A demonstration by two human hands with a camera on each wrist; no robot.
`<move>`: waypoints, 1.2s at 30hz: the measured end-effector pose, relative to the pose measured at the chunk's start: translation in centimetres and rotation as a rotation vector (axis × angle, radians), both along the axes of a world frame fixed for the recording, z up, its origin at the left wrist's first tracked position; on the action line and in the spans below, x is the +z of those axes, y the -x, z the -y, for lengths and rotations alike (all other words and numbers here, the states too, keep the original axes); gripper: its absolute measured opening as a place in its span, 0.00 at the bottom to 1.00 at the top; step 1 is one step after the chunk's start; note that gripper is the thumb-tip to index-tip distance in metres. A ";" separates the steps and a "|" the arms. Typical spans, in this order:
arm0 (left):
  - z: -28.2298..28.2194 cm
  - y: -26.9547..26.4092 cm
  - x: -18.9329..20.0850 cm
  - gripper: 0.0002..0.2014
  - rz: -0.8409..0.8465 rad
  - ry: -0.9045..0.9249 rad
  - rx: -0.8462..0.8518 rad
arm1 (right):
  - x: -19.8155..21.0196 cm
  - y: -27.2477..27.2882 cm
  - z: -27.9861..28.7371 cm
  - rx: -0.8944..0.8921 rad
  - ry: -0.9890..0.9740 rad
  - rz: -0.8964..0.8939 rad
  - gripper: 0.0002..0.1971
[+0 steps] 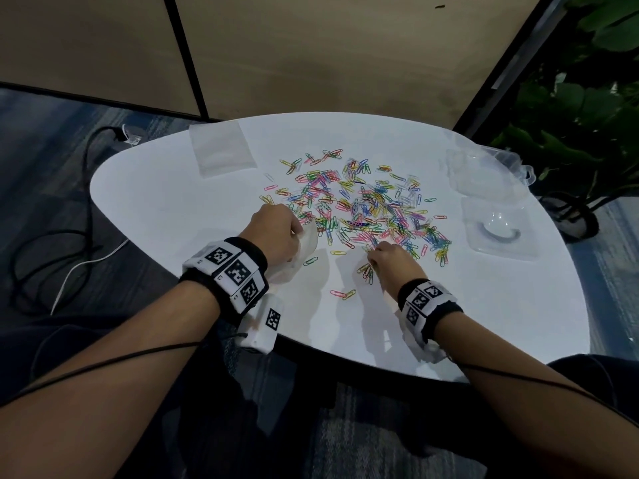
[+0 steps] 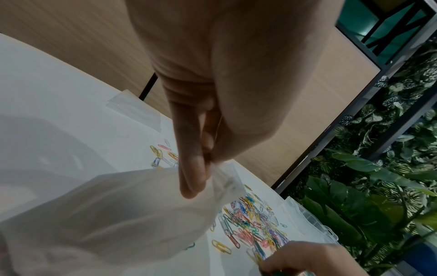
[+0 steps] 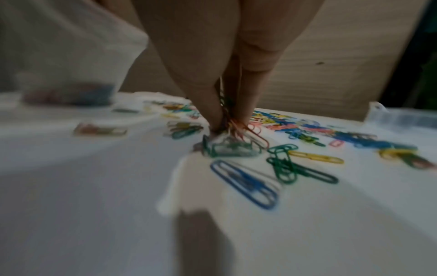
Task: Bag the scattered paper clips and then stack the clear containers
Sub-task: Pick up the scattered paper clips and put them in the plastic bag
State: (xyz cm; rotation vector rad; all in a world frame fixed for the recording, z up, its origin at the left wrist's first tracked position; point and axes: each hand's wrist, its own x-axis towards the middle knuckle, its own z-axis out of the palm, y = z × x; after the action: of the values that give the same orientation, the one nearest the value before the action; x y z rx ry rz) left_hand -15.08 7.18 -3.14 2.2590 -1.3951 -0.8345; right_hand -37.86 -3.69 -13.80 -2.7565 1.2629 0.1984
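Paper clips (image 3: 232, 119) pinched in the right hand (image 1: 392, 259) show only from its blurred wrist view. Left hand (image 1: 276, 233) pinches the bag (image 2: 132, 211) rim; its contents are hazy.

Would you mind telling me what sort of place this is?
Probably an office or lounge corner: a rounded white table, tan partition panels behind it, blue carpet underfoot and leafy plants alongside.

white table (image 1: 484, 305); black cables (image 1: 41, 243) on floor; green plants (image 1: 587, 115) right
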 end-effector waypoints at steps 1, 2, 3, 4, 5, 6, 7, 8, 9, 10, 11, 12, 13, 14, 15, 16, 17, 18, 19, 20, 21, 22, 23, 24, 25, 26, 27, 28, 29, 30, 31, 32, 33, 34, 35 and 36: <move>0.0 0.1 0.0 0.17 -0.007 -0.005 -0.001 | 0.4 0.0 0.4 -0.105 -0.049 0.058 0.12; 0.0 0.1 0.0 0.17 -0.014 -0.013 -0.004 | 1.0 0.0 0.9 -0.208 -0.111 0.128 0.13; 0.0 0.1 0.0 0.17 -0.017 -0.018 -0.008 | 1.8 0.1 1.3 -0.308 -0.173 0.224 0.13; 0.0 0.0 -0.1 0.17 -0.018 -0.024 -0.014 | 2.4 0.2 1.7 -0.395 -0.221 0.322 0.11; 0.0 0.1 -0.1 0.16 -0.016 -0.028 -0.022 | 2.9 0.2 2.0 -0.501 -0.278 0.415 0.07; 0.0 0.1 0.0 0.15 -0.013 -0.032 -0.028 | 3.4 0.1 2.1 -0.604 -0.353 0.520 0.03; 0.0 0.2 0.0 0.13 -0.013 -0.036 -0.028 | 3.8 -0.2 2.2 -0.699 -0.472 0.641 0.03; 0.1 0.4 0.1 0.12 -0.021 -0.042 -0.025 | 4.0 -0.5 2.3 -0.772 -0.621 0.783 0.07; 0.2 0.5 0.2 0.12 -0.037 -0.048 -0.021 | 4.5 -1.1 2.1 -0.827 -0.794 0.931 0.09; 0.3 0.6 0.2 0.12 -0.050 -0.055 -0.018 | 5.0 -1.8 1.8 -0.862 -0.977 1.062 0.09; 0.4 0.7 0.2 0.12 -0.059 -0.062 -0.014 | 5.7 -2.6 1.3 -0.884 -1.149 1.151 0.08; 0.4 0.8 0.1 0.13 -0.066 -0.064 -0.010 | 6.4 -3.4 0.6 -0.920 -1.302 1.220 0.06; 0.5 0.9 0.0 0.12 -0.073 -0.060 -0.006 | 7.0 -4.1 0.0 -0.961 -1.421 1.266 0.05; 0.6 1.0 -0.2 0.12 -0.079 -0.051 0.002 | 7.7 -4.8 -0.6 -0.979 -1.516 1.290 0.05; 0.6 1.1 -0.3 0.12 -0.086 -0.040 0.015 | 8.1 -5.3 -1.2 -0.977 -1.564 1.284 0.04; 0.7 1.1 -0.6 0.12 -0.093 -0.029 0.029 | 8.3 -5.9 -1.8 -0.966 -1.594 1.274 0.05; 0.8 1.2 -0.8 0.12 -0.105 -0.020 0.042 | 8.3 -6.3 -2.2 -0.955 -1.597 1.259 0.05; 0.8 1.3 -1.1 0.11 -0.117 -0.012 0.049 | 8.2 -6.7 -2.7 -0.960 -1.597 1.260 0.04; 0.9 1.4 -1.3 0.10 -0.129 -0.004 0.051 | 8.0 -7.1 -3.0 -0.971 -1.584 1.261 0.05; 1.0 1.4 -1.5 0.09 -0.139 0.002 0.053 | 8.0 -7.4 -3.3 -0.981 -1.583 1.273 0.05; 1.0 1.4 -1.6 0.07 -0.146 0.004 0.054 | 7.8 -7.7 -3.5 -0.991 -1.569 1.277 0.04; 1.1 1.4 -1.7 0.07 -0.147 0.004 0.055 | 8.0 -7.9 -3.7 -0.999 -1.564 1.287 0.04; 1.0 1.4 -1.8 0.07 -0.142 0.002 0.057 | 8.0 -8.1 -3.8 -1.004 -1.543 1.276 0.04; 1.0 1.4 -1.8 0.09 -0.138 0.003 0.061 | 8.1 -8.3 -3.9 -1.006 -1.524 1.264 0.05; 1.0 1.4 -1.8 0.10 -0.138 0.007 0.067 | 8.2 -8.4 -3.9 -0.989 -1.483 1.213 0.05; 0.9 1.4 -1.9 0.10 -0.139 0.018 0.072 | 8.1 -8.5 -3.8 -0.961 -1.441 1.162 0.05; 0.9 1.4 -1.9 0.11 -0.138 0.031 0.075 | 7.8 -8.6 -3.7 -0.921 -1.367 1.077 0.05; 0.9 1.5 -1.9 0.11 -0.136 0.044 0.077 | 7.6 -8.7 -3.8 -0.877 -1.285 0.998 0.05; 0.9 1.6 -1.8 0.11 -0.136 0.056 0.077 | 7.4 -8.8 -4.0 -0.828 -1.187 0.915 0.08; 0.9 1.7 -1.8 0.11 -0.139 0.065 0.077 | 6.9 -8.9 -4.2 -0.781 -1.105 0.873 0.11; 0.9 1.8 -1.8 0.11 -0.138 0.075 0.075 | 6.7 -9.0 -4.6 -0.759 -1.032 0.862 0.13; 0.9 1.8 -1.7 0.11 -0.130 0.082 0.071 | 6.5 -9.2 -4.8 -0.725 -0.951 0.850 0.14; 0.8 1.9 -1.7 0.11 -0.115 0.086 0.069 | 6.5 -9.3 -5.0 -0.661 -0.834 0.805 0.15; 0.7 1.8 -1.6 0.12 -0.104 0.088 0.069 | 6.6 -9.4 -5.1 -0.563 -0.711 0.727 0.15; 0.7 1.8 -1.6 0.12 -0.107 0.089 0.072 | 6.8 -9.4 -5.2 -0.469 -0.619 0.640 0.13; 0.7 1.8 -1.5 0.12 -0.116 0.087 0.074 | 6.9 -9.4 -5.2 -0.372 -0.545 0.554 0.12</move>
State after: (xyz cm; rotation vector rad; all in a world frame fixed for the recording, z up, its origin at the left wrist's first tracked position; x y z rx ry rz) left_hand -16.86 6.47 -4.68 2.1472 -1.2633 -0.8500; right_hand -28.46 1.55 -6.92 -1.8949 1.2834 -0.2107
